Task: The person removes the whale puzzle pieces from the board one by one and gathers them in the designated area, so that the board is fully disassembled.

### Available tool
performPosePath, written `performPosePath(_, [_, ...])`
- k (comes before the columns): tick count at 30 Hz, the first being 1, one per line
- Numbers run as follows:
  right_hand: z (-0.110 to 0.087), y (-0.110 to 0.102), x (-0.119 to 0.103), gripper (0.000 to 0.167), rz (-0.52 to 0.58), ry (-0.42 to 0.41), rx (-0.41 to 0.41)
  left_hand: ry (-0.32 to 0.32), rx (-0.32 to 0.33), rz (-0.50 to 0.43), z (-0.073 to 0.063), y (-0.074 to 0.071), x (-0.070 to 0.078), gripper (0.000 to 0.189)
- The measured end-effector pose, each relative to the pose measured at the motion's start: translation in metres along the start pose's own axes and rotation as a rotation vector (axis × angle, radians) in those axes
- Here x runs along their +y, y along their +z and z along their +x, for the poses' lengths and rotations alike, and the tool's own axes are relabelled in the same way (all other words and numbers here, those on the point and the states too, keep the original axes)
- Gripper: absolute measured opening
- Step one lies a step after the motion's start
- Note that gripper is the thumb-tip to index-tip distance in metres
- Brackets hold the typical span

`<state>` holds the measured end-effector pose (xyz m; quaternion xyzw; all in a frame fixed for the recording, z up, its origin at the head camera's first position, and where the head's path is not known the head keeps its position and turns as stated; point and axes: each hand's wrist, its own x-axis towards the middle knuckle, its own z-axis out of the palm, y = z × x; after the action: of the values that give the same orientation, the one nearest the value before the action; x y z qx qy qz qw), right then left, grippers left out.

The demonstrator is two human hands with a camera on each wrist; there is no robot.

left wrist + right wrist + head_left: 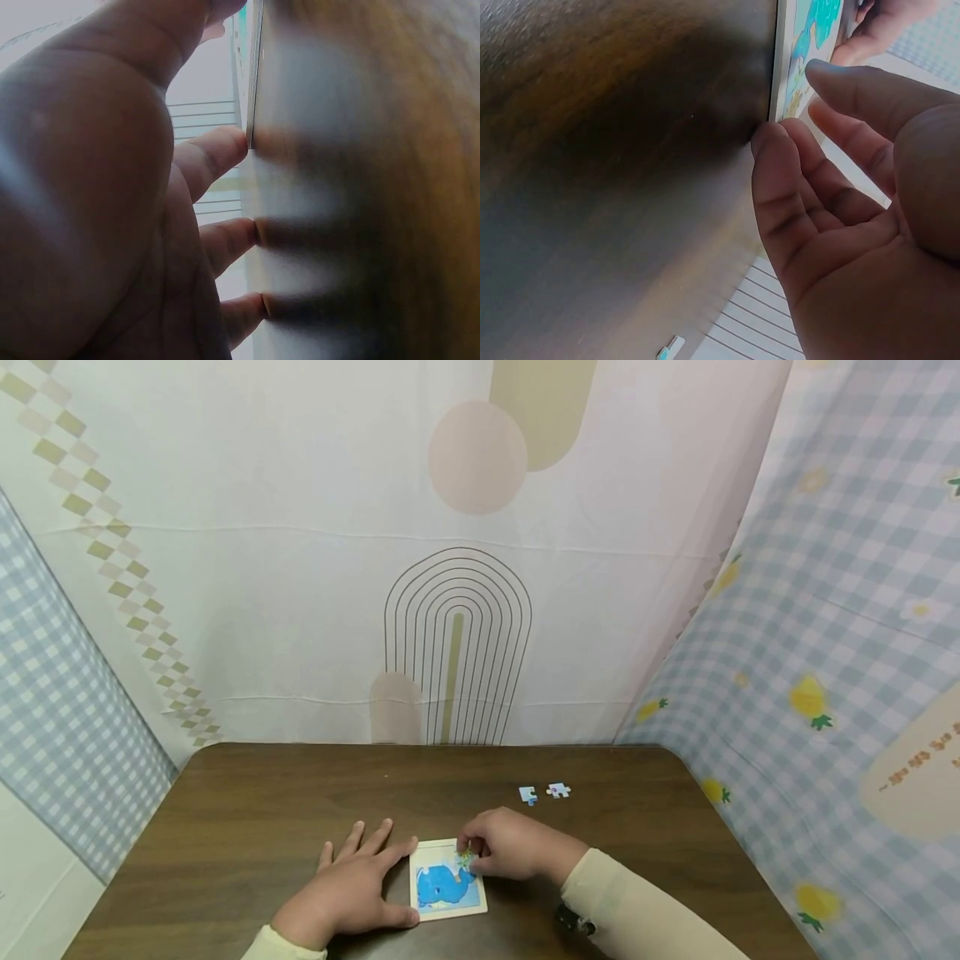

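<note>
A small square jigsaw puzzle [448, 910] with a pale frame and a blue whale picture lies on the brown table. Beside its left edge my left hand [352, 885] is spread, with the index fingertip and thumb touching the frame. In the left wrist view, the other fingertips [244, 232] of this hand rest on the tabletop. My right hand [510, 843] is at the puzzle's upper right corner, its curled fingers and thumb around a yellow-green puzzle piece [465, 858]. Fingers partly cover that piece. In the right wrist view, fingertips [769, 142] meet the frame's corner.
Two loose puzzle pieces, a blue-white one [528, 795] and a pale one [558, 790], lie on the table [285, 793] beyond my right hand. A patterned cloth [300, 610] hangs behind the table's far edge, and a checked cloth [787, 610] hangs on the right.
</note>
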<state>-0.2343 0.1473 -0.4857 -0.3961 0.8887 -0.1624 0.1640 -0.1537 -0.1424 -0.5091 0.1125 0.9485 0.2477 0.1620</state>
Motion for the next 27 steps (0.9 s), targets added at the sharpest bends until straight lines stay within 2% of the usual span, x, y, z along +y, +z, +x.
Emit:
performPosePath(8, [0.003,0.005,-0.003,0.013,-0.055,0.024,0.001,0.000,0.000,0.004,0.001,0.001,0.000,0.105])
performPosePath(20, [0.003,0.004,-0.009,0.023,-0.134,-0.028,-0.043,0.003,0.003,0.005,-0.001,-0.001,0.001,0.105])
performPosePath(27, [0.005,0.000,-0.014,0.027,-0.160,-0.020,-0.073,0.012,0.016,0.016,-0.002,0.000,0.001,0.105])
